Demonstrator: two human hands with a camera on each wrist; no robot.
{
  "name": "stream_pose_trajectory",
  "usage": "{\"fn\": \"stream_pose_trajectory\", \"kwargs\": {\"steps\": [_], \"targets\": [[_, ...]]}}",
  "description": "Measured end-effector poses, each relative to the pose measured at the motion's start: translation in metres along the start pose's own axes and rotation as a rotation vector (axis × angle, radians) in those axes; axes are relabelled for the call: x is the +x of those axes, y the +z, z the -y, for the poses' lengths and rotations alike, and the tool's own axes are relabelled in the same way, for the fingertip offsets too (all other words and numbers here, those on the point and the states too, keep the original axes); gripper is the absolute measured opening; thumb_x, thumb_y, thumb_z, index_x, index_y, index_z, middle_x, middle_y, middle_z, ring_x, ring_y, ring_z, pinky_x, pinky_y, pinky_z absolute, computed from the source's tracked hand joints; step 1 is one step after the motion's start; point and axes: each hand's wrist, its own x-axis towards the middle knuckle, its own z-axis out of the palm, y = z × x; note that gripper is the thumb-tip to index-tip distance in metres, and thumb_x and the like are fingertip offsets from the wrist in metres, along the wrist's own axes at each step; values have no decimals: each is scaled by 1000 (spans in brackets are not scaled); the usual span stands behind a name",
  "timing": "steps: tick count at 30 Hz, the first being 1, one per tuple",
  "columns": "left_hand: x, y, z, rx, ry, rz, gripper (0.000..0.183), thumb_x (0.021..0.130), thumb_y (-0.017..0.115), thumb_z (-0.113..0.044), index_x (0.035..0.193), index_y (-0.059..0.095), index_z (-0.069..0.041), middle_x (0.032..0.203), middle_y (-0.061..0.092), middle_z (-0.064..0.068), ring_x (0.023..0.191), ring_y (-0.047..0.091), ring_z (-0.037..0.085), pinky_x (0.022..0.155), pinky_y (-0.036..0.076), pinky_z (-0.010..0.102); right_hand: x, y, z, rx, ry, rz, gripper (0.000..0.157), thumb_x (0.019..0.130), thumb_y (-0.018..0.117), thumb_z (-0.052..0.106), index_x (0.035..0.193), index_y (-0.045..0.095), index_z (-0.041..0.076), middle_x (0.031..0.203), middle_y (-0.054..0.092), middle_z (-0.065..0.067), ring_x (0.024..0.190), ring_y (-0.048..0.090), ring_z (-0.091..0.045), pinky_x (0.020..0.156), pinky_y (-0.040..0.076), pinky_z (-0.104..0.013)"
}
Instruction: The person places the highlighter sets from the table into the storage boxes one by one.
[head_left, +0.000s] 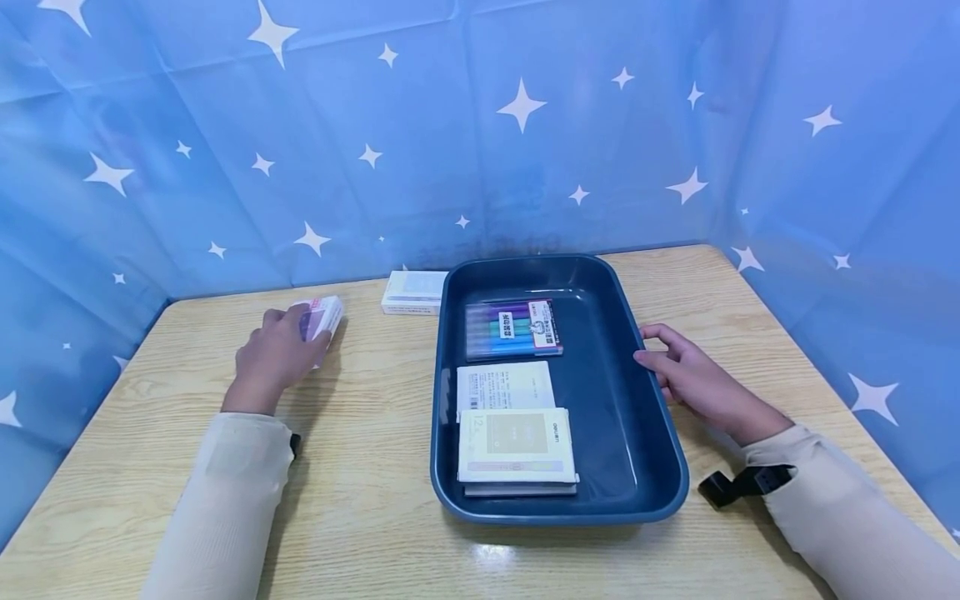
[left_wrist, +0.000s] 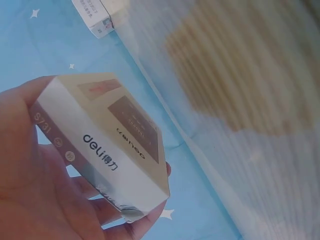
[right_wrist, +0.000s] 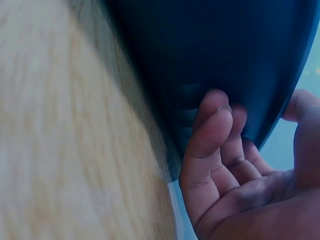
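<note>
My left hand (head_left: 273, 354) grips a small white Deli carton (head_left: 330, 317) over the left part of the table. In the left wrist view the carton (left_wrist: 107, 145) lies between thumb and fingers, its "deli" lettering and "S731" facing the camera. On the right, my right hand (head_left: 693, 379) holds the side of a dark blue tray (head_left: 442, 450). The thumb is at the rim, and the curled fingers (right_wrist: 207, 130) lie against the outer wall. Inside the tray are a clear pack of coloured pens (head_left: 517, 329), a white box (head_left: 517, 385) and another white box (head_left: 517, 446) overlapping it.
Another white box (head_left: 412, 292) lies at the back of the wooden table (head_left: 360, 500), beside the tray's far left corner. A blue curtain (head_left: 420, 125) with white stars hangs behind the table and along its sides.
</note>
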Motion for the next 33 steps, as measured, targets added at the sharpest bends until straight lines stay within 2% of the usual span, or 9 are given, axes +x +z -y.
{"fn": "stream_pose_trajectory", "kwargs": {"steps": [10, 23, 33], "targets": [[-3, 0, -7, -8, 10, -23, 74, 98, 50, -48, 157, 29, -9, 151, 30, 34, 119, 48, 56, 88, 43, 69, 0, 1, 0, 3, 2, 1, 34, 106, 46, 38, 132, 39, 18, 94, 69, 2, 74, 69, -15, 65, 55, -30], [-10, -5, -22, -20, 77, -82, 72, 97, 53, -48, 156, 33, -11, 151, 34, 32, 120, 50, 56, 87, 44, 67, 0, 0, 0, -8, 4, -3, 38, 106, 46, 40, 135, 37, 17, 97, 70, 1, 76, 71, -16, 68, 57, -32], [-15, -8, -37, -41, 106, -58, 72, 97, 53, -48, 156, 32, -13, 152, 32, 32, 123, 49, 52, 90, 44, 67, -1, 0, 1, -7, 6, -4, 38, 106, 46, 40, 135, 37, 17, 95, 70, 1, 75, 71, -16, 68, 57, -31]]}}
